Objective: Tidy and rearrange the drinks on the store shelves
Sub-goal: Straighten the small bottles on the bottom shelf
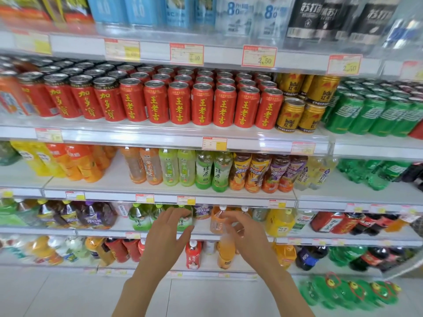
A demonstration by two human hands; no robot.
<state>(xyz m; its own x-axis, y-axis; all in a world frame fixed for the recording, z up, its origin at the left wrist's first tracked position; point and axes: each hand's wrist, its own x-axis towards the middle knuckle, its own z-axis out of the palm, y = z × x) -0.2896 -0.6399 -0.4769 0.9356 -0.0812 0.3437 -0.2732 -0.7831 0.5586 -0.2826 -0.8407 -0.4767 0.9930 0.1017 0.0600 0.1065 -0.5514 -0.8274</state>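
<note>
Both hands reach into the fourth shelf from the top (206, 235), the one carrying large plastic bottles. The left hand (170, 227) is spread, fingers apart, its fingertips at the front of a large green plastic tea bottle with a green cap (184, 221); it touches or nearly touches the label but is not closed round anything. The right hand (242, 227) curls toward the neck of a pale orange translucent plastic bottle with a white cap (217, 221) standing near the front edge of that shelf, just right of the green one. Motion blur makes it hard to say whether those fingers already pinch the bottle, so I cannot tell if the grip is closed.

The step in hand looks like squaring this pair of bottles with their rows. To do it well, the right hand should take the orange bottle low on the shoulder rather than by the cap, since a tall full bottle tips easily when pushed from the top. The left hand is best kept flat against the green bottle as a stop, so its neighbours do not topple backward. Labels should end facing outward, bases flush with the shelf's front edge, above the price tags.
</note>
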